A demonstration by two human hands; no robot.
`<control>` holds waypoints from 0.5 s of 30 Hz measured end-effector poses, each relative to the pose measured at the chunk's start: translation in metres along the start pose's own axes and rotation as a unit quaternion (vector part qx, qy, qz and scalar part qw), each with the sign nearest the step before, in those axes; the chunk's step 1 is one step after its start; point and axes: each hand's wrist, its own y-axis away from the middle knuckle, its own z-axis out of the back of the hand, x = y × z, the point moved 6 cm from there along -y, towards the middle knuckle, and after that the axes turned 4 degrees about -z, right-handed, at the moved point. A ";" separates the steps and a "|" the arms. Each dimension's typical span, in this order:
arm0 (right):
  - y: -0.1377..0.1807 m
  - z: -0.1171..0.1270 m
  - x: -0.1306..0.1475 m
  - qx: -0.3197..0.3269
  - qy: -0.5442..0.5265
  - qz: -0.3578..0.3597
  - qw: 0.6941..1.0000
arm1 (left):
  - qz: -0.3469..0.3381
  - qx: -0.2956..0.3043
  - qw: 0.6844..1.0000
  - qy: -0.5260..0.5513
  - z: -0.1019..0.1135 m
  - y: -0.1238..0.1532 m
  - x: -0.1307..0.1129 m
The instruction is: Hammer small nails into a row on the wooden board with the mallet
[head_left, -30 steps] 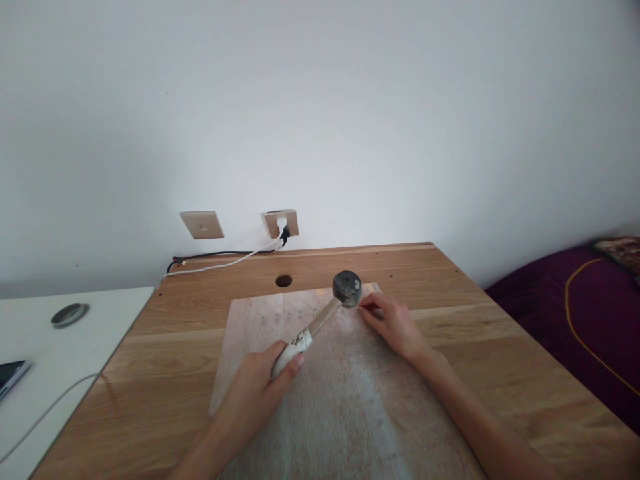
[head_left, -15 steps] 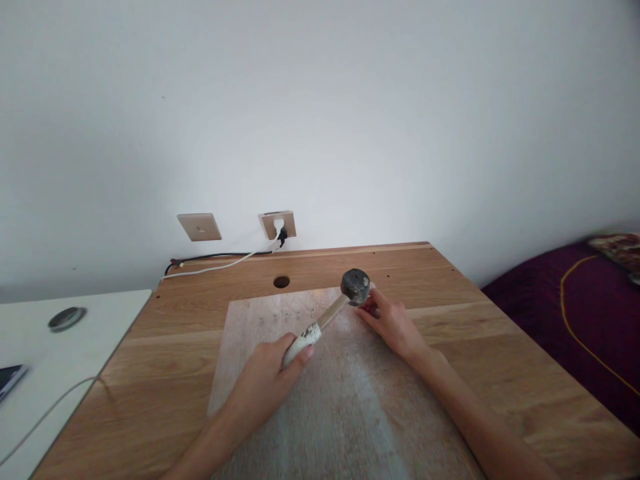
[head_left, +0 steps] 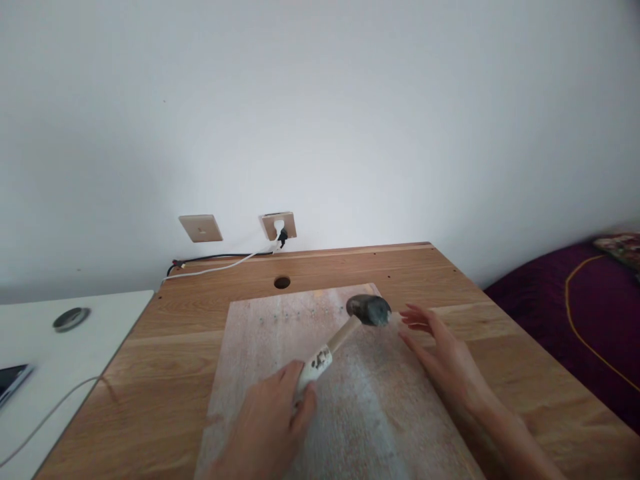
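Note:
My left hand (head_left: 273, 417) is wrapped round the pale grip of a mallet (head_left: 339, 340) with a thick dark head. The mallet slants up to the right, and its head is over the far right part of a worn, whitish wooden board (head_left: 345, 400). Along the board's far side runs a row of several small metal bits (head_left: 287, 316), like nails or screws, too small to tell which. My right hand (head_left: 445, 357) is by the board's right edge, to the right of the mallet head. Its fingers are apart, with nothing seen between them.
The board lies on a wooden desk (head_left: 175, 360) with a cable hole (head_left: 282, 283). White and black cables (head_left: 225, 267) run to a wall socket (head_left: 279, 225). At left, a white table (head_left: 60, 360) holds a phone-like device (head_left: 13, 381). A purple-covered surface (head_left: 560, 287) is at right.
My right hand has drawn back to the right from the board's far corner, its fingers spreading. The mallet has come lower and slightly right, and its head has turned.

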 end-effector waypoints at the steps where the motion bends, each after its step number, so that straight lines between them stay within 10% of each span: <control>1: 0.008 0.004 -0.004 -0.011 -0.001 -0.015 1.000 | -0.021 -0.016 0.999 -0.033 -0.007 0.010 0.001; 9: 0.058 0.009 -0.010 -0.040 0.008 -0.031 0.999 | -0.203 -0.166 0.936 -0.234 -0.060 0.054 0.002; 15: 0.090 0.010 0.004 -0.059 0.106 0.056 0.991 | -0.212 -0.186 0.929 -0.241 -0.032 0.064 0.007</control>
